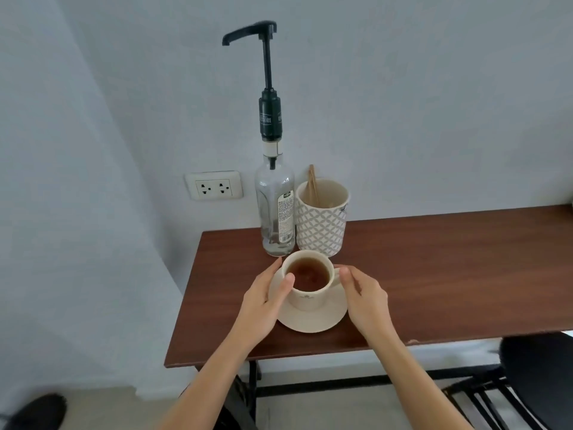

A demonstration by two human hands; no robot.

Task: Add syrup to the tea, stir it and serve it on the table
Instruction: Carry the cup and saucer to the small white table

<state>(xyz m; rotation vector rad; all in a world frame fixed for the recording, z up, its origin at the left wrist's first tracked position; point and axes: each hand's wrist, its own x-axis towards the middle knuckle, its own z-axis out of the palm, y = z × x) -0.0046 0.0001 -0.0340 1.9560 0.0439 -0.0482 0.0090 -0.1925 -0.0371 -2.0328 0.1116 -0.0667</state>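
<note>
A cream teacup (305, 297) full of brown tea stands on a cream saucer (313, 321) near the table's left front. My left hand (263, 302) wraps the saucer's left edge, its thumb against the cup wall. On the right edge of the saucer sits my right hand (367, 301), fingers curled and thumb by the cup's handle. Just behind the cup is a clear glass syrup bottle (274, 209) with a tall black pump, its spout pointing left. A wooden stirrer (313, 184) leans inside a patterned holder cup (322, 218) right of the bottle.
The brown wooden table (434, 274) runs to the right along a white wall. A wall socket (214, 185) is left of the bottle. A black chair (539, 377) stands at the lower right, and a dark shoe (37, 411) shows at the lower left.
</note>
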